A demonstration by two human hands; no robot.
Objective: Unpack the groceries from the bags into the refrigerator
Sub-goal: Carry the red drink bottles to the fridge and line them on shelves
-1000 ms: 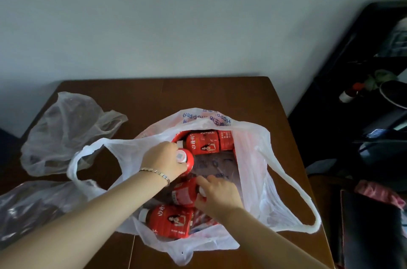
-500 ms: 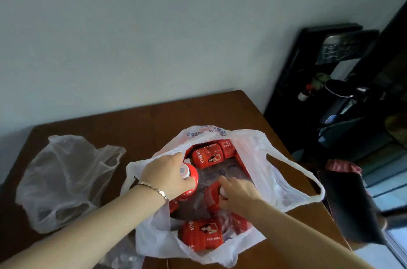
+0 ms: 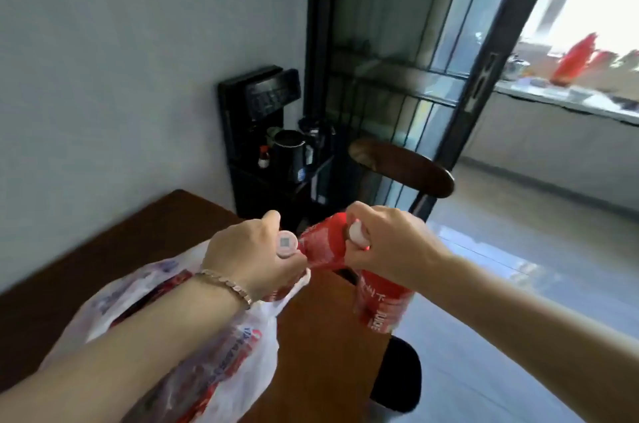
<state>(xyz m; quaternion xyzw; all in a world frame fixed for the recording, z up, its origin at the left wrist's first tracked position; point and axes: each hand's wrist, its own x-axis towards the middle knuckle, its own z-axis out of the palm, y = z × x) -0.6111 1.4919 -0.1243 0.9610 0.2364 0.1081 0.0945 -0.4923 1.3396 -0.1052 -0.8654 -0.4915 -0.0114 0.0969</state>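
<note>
Over the worktop's [image 3: 321,336] edge, beside the bag [image 3: 256,350], the left hand [image 3: 249,249] grips a red bottle [image 3: 287,242] at its cap (cap facing the camera), while the right hand [image 3: 390,242] clasps the neck of a second bottle [image 3: 383,305], which hangs cap-up and near vertical.

White plastic bag [image 3: 249,353] on brown wooden table [image 3: 321,336], lower left. Left hand [image 3: 249,249] above bag, round white-capped bottle [image 3: 287,242]. Right hand [image 3: 390,246] just right of it, beyond table edge; red-labelled plastic bottle [image 3: 383,305] hangs below its grip. Black cabinet [image 3: 256,118] behind table, against grey wall [image 3: 103,42]. Dark wooden chair [image 3: 401,170] right of cabinet, before glass door [image 3: 432,42].
</note>
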